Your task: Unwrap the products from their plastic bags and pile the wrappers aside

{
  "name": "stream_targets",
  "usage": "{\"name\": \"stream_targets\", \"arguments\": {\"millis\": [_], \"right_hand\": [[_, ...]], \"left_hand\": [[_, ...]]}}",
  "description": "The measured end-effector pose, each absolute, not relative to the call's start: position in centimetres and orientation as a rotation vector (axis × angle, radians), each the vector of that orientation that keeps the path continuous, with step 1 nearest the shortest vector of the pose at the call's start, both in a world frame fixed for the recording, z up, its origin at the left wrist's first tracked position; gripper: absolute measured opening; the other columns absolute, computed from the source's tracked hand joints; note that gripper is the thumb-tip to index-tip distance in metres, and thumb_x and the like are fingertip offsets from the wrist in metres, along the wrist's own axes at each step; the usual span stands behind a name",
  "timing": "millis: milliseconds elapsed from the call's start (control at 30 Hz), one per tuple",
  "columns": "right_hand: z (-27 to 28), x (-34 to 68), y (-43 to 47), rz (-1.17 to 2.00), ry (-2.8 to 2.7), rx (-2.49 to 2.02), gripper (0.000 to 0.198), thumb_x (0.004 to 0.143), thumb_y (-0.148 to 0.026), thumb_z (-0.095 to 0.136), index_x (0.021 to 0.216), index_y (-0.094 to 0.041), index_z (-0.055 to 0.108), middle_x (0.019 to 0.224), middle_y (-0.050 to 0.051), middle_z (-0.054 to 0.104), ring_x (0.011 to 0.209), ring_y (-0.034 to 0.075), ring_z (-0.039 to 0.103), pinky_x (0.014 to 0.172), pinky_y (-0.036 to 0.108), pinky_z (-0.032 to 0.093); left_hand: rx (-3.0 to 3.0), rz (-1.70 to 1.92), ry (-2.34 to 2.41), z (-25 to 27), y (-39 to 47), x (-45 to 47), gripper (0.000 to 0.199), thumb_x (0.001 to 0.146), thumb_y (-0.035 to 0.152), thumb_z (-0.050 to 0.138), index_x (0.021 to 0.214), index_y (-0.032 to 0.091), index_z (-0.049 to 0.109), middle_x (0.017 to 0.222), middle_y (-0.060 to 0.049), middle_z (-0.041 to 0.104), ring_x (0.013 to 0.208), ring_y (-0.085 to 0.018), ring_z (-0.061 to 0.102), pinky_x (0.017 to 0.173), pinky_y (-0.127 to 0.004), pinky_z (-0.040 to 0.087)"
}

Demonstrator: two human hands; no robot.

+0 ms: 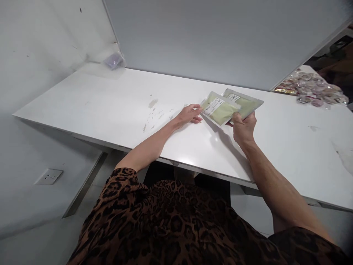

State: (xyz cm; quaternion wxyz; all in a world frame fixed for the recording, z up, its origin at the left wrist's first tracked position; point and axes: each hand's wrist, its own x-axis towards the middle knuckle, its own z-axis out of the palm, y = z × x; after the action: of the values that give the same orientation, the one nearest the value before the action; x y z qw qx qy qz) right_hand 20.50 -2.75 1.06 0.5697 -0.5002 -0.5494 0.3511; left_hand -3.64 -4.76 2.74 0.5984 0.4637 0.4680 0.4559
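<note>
A white desk [116, 99] is running across the view, its left edge sitting along a scuffed white wall [49, 73] and much of its back edge lining up with a grey panel [198, 40]. Low on the wall, below the desk's front left corner, a socket [49, 176] is showing. A purple packet [113, 61] is lying at the back left corner. Beyond the panel's end, by the back edge on the right, a heap of clear-wrapped packets [317, 86] is spreading.

The front edge is slanting past the person's patterned shirt [176, 228]. Toward the left edge, a wide stretch of white top is giving the left arm room, with grey marks [153, 117] dotting the part near the hand. On the other side, more white top is reaching from the right forearm toward the right edge of the view.

The right hand [244, 125] is gripping two green packets, thumb on top and fingers beneath; the front packet [220, 109] is overlapping the rear packet [242, 101], both being held over the desk toward its back edge, labels facing up. The left hand [190, 114] is curling loosely, fingertips meeting the front packet's left edge; whether they are pinching it, I cannot tell.
</note>
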Motion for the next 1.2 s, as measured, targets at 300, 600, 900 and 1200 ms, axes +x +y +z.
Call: {"name": "stream_targets", "arguments": {"millis": [300,600,900,1200], "right_hand": [[2.5,21.1,-2.9,1.41,-1.143,-0.969,0.046,0.068,-0.032,0.086,0.108,-0.023,0.067,0.114,0.004,0.075,0.096,0.021,0.073,0.069,0.033,0.071],[2.3,21.3,-3.3,1.404,-1.384,-0.969,0.069,0.085,-0.086,0.066,0.128,-0.032,0.069,0.139,0.006,0.071,0.121,0.031,0.071,0.073,0.042,0.069],[3.3,20.9,-3.8,1.358,-1.542,-0.984,0.086,0.098,-0.091,0.028,0.154,-0.033,0.056,0.143,0.011,0.071,0.118,0.032,0.074,0.078,0.048,0.067],[2.8,20.7,-4.4,1.403,-1.535,-0.891,0.072,0.079,-0.069,0.086,0.134,-0.025,0.073,0.129,0.014,0.077,0.121,0.04,0.073,0.095,0.06,0.067]], "left_hand": [[0.842,1.16,0.96,3.0,-4.8,-4.0,0.06,0.094,0.026,0.083,0.146,0.013,0.057,0.111,-0.013,0.08,0.083,-0.018,0.076,0.086,-0.037,0.067],[0.874,1.235,0.927,2.8,-4.9,-3.7,0.049,0.093,0.031,0.085,0.129,0.021,0.054,0.105,-0.005,0.082,0.074,-0.013,0.076,0.075,-0.031,0.066],[0.938,1.224,0.991,3.4,-5.7,-3.2,0.049,0.092,0.036,0.086,0.123,0.021,0.052,0.104,-0.004,0.082,0.073,-0.013,0.077,0.074,-0.031,0.065],[1.0,1.201,0.943,4.2,-6.7,-3.5,0.044,0.084,0.035,0.092,0.108,0.017,0.06,0.109,-0.006,0.081,0.082,-0.014,0.078,0.071,-0.03,0.067]]}}
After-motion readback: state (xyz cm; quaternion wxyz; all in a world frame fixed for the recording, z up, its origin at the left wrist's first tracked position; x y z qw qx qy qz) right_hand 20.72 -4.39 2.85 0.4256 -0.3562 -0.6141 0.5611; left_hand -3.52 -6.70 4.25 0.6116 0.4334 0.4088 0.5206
